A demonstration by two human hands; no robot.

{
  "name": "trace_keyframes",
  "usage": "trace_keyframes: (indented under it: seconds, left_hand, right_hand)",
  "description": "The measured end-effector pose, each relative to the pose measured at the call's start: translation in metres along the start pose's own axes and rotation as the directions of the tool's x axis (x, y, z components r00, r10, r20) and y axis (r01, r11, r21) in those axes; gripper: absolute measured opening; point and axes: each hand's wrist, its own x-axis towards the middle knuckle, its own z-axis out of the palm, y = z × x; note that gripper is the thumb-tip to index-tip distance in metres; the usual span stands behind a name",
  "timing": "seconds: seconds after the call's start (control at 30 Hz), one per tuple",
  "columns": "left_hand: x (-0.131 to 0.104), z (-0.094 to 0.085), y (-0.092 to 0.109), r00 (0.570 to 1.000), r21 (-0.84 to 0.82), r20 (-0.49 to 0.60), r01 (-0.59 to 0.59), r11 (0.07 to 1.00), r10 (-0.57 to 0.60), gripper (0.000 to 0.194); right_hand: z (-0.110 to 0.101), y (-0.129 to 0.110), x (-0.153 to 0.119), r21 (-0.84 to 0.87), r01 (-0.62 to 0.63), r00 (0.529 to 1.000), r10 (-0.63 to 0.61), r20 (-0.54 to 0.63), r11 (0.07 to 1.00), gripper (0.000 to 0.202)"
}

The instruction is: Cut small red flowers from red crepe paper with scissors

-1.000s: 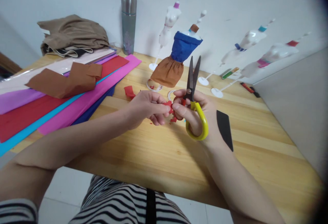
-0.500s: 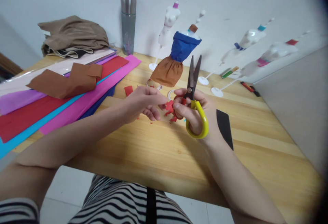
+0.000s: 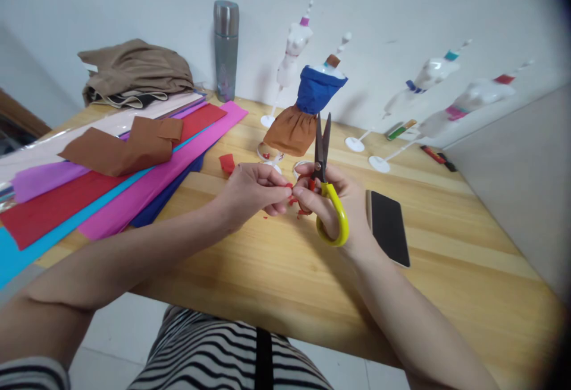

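Small red paper-like scrap (image 3: 289,186), pinched by curled left hand (image 3: 252,191) and right hand (image 3: 347,203) (also curled, gripping yellow-handled metal scissors (image 3: 328,190)), could be torn by uneven pulling.

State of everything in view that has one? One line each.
Yellow-handled, dark-bladed scissors: open, blades apart
Small red scrap: pinched, mostly hidden
Left hand: pinching the scrap
Right hand: holding the scissors, fingertips at the scrap
Tall grey metal flask: upright, capped
Black rectangular phone: lying flat, screen dark
Brown sheet: spread out
Brown-beige cloth: heaped, rumpled
Blue-topped, brown-skirted mannequin: dressed
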Motion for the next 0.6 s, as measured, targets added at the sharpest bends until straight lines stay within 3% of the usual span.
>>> trace_keyframes:
  seconds: [0.3, 0.4, 0.6]
  left_hand:
    - [0.001, -0.015, -0.014, 0.998, -0.266, -0.039, 0.044, 0.963, -0.057, 0.013]
    - [0.001, -0.017, -0.009, 0.997, -0.295, -0.068, 0.026, 0.955, -0.048, 0.014]
    - [0.001, -0.006, 0.012, 0.997, -0.288, -0.071, -0.002, 0.958, -0.019, 0.016]
  right_hand:
    - [0.005, 0.023, -0.007, 0.217, -0.067, 0.997, 0.056, 0.056, 0.974, 0.038]
    - [0.008, 0.028, -0.009, 0.197, -0.096, 0.986, 0.067, 0.153, 0.976, 0.048]
    - [0.013, 0.028, -0.012, 0.078, -0.027, 0.982, 0.011, 0.191, 0.997, 0.056]
